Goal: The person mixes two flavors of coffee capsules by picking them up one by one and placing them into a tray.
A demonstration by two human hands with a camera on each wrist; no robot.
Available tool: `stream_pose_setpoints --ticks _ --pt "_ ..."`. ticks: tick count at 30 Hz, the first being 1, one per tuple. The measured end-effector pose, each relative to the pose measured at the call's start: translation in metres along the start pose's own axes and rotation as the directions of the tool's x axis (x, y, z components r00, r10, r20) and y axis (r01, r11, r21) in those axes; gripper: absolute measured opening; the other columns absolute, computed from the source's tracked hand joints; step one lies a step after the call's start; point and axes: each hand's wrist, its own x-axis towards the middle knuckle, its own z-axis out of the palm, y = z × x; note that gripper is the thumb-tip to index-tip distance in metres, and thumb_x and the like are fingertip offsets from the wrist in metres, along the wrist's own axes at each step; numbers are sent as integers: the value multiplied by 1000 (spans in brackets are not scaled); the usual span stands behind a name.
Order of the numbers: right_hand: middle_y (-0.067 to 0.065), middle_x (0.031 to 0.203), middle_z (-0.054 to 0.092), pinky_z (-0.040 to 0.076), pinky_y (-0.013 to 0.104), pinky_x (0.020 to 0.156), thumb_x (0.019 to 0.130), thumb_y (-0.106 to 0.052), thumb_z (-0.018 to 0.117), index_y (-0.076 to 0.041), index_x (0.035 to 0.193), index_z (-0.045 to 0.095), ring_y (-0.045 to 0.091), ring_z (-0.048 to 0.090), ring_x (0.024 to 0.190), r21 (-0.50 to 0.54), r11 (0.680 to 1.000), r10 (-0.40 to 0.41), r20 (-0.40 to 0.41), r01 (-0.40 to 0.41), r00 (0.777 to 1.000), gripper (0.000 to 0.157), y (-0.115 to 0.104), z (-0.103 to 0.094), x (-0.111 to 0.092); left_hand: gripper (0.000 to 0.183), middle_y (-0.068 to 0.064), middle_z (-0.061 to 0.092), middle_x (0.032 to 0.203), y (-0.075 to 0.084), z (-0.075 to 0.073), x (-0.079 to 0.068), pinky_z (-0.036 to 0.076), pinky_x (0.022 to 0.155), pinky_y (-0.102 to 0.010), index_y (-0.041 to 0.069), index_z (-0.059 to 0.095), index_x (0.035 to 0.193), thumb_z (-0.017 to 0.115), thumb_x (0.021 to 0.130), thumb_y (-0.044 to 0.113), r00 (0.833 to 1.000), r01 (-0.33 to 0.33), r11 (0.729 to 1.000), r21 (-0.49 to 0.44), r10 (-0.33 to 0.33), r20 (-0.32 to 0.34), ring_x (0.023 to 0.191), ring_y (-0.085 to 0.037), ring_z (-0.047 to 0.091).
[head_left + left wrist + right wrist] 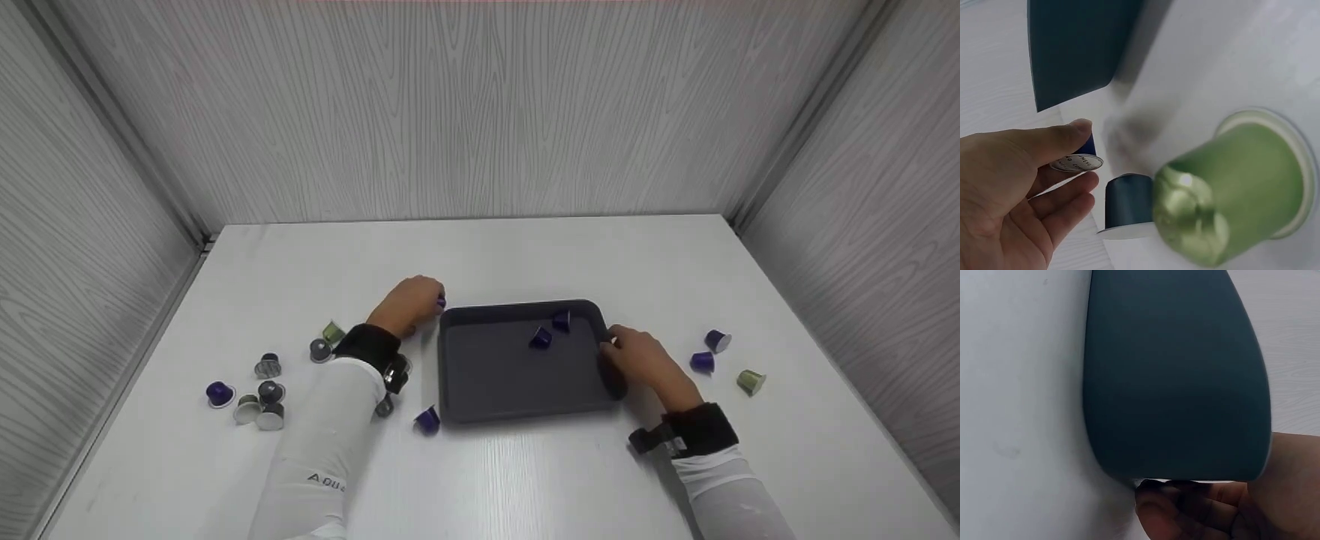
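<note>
While the left hand (409, 304) pinches a small purple cup-shaped capsule with a pale printed lid (1077, 163) between thumb and fingers, the right hand (646, 365) grips the right wall of a dark grey, rectangular, shallow tray (525, 386). The left grip is narrow, with the lower fingers lying loosely apart from the capsule; the right fingers are bent around the tray's edge, though part of that hold is hidden behind the wall. The held capsule is just outside the tray's far left corner, raised off the white table (480, 487).

Judged by how things lie, the work looks to be in its earlier part. Two purple capsules (541, 337) rest inside the tray, toward its far right, near each other. The pinched one is off the table but not yet inside. Four other purple ones lie outside: one (427, 421) just beside the tray's near left corner, one (220, 394) at the far left of the spread, and a pair (702, 363) to the right of the right hand.

No green or grey capsule is in the tray. One light green capsule (751, 382) lies beyond that pair on the right, another (333, 332) on the left by the left wrist, and several grey capsules (271, 392) sit on the left, most in a loose cluster.
</note>
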Motion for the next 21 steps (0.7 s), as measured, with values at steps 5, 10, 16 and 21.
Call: stream_pose_setpoints --ticks 5,10,16,21 --pt "21 101 66 50 51 77 98 -19 52 4 118 60 35 62 88 -18 1000 -17 0 17 1000 31 -1 -2 0 28 -17 65 115 3 -10 -2 46 97 -44 -2 65 120 63 96 14 1000 -5 1000 -23 5 -21 109 -34 59" --pt "15 92 65 49 47 71 97 -19 52 1 107 61 30 60 80 -20 1000 -15 -5 15 1000 24 -1 -3 1 31 -18 64 117 12 -18 -6 46 97 -45 -1 63 124 62 97 15 996 -41 999 -36 38 -81 110 -33 59" --pt "9 83 62 46 44 65 96 -20 53 -4 94 60 28 57 74 -15 1000 -16 -23 16 1000 18 -1 -3 1 30 -17 64 111 26 -18 -8 49 90 -44 0 65 121 62 97 18 986 -103 995 -13 101 -130 102 -31 60" --pt "8 79 60 45 43 63 95 -21 53 -6 86 60 27 56 71 -29 1000 -12 -22 11 1000 19 -2 -2 0 31 -14 66 109 39 -14 -10 50 88 -42 1 66 121 61 97 21 985 -127 992 3 127 -115 98 -28 61"
